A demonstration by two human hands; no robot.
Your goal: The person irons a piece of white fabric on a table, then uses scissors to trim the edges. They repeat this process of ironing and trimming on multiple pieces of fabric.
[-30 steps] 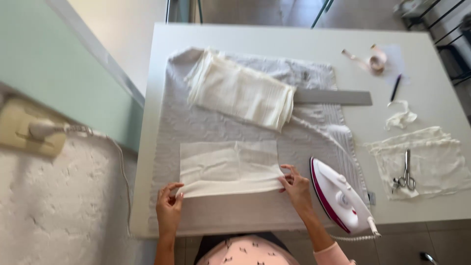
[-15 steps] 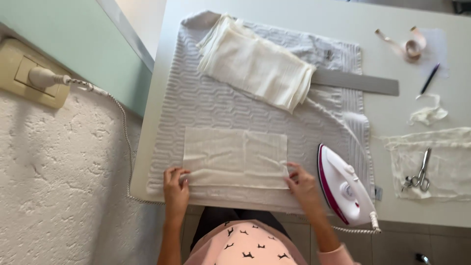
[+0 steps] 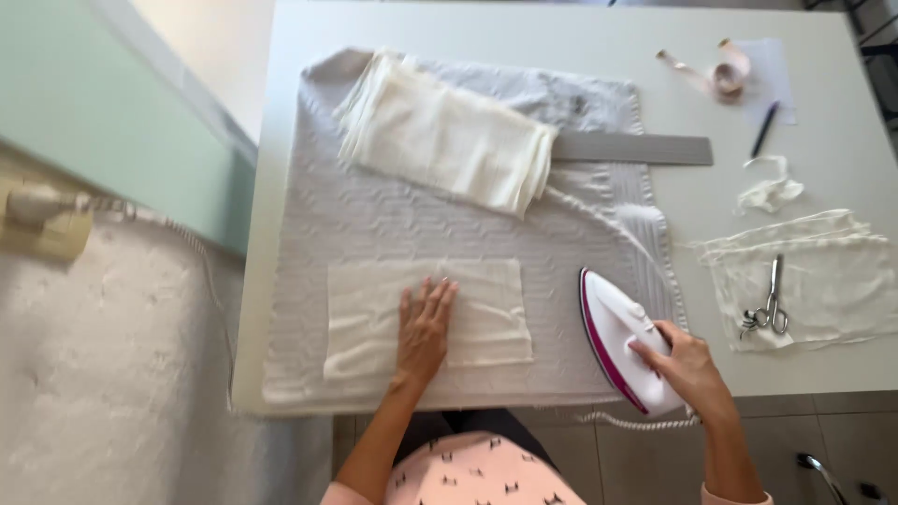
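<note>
- White table (image 3: 823, 393) fills the view from above, with a pale green panel (image 3: 84, 122) and a rough white wall (image 3: 84, 374) at far left, where a plug sits in a beige socket (image 3: 37, 220).
- Grey textured towel (image 3: 374, 234) covers the left half of the table as a pressing pad.
- Folded stack of cream cloth (image 3: 449, 145) lies slanted across the towel's far end.
- Flat cream fabric piece (image 3: 486, 318) lies near the table's front edge, on the towel.
- Left hand (image 3: 426, 327) rests palm down on the middle of that piece, fingers spread and flat, gripping nothing.
- Grey ruler (image 3: 636, 148) lies beyond the folded stack, half on the towel.
- White iron with a magenta edge (image 3: 613, 341) stands tipped on its side at the towel's right edge, just beside the fabric piece but apart from it.
- Right hand (image 3: 683, 365) wraps around the iron's handle, fingers curled closed on it.
- Pink ribbon (image 3: 720, 75), a pen (image 3: 764, 129) and a scrap of white cloth (image 3: 769, 192) lie at far right.
- Scissors (image 3: 769, 309) lie on another sheer cream piece (image 3: 832, 281) by the right edge.
</note>
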